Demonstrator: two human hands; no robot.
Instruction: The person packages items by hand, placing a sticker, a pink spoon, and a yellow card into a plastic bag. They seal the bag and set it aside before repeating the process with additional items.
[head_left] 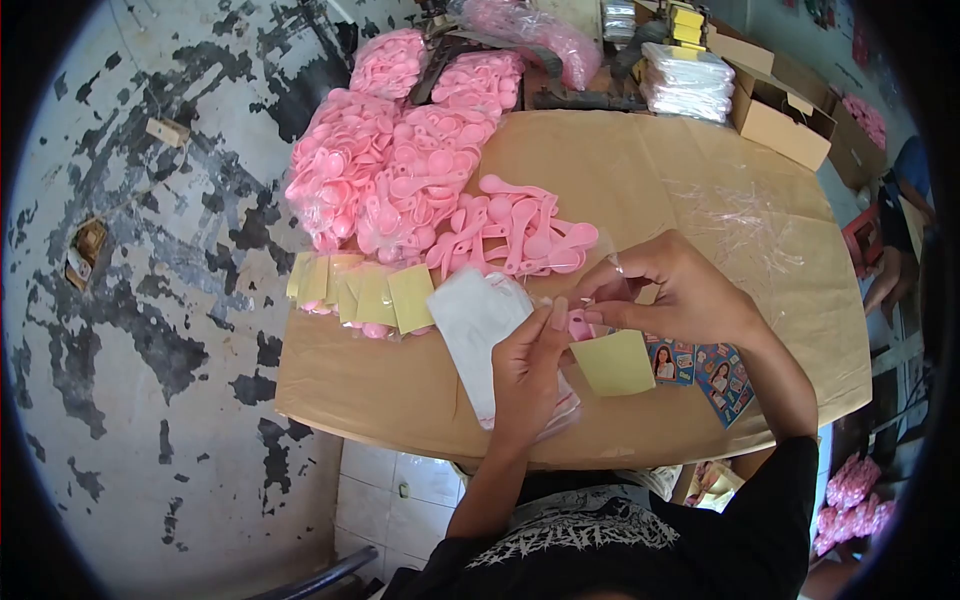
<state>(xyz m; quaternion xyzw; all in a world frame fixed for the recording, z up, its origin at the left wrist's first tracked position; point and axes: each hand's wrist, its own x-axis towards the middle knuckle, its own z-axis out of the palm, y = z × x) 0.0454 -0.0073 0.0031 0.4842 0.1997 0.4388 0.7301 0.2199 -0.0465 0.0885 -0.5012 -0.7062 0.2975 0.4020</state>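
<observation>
Brown table [640, 165] beside flaking wall [130, 400], both hands [530, 370] [685, 295] in pinch on pink piece [579, 326]

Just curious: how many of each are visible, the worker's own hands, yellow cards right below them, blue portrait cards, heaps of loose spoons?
Hands (left hand, right hand): 2
Yellow card: 1
Blue portrait cards: 2
Heap of loose spoons: 1
Total: 6
</observation>
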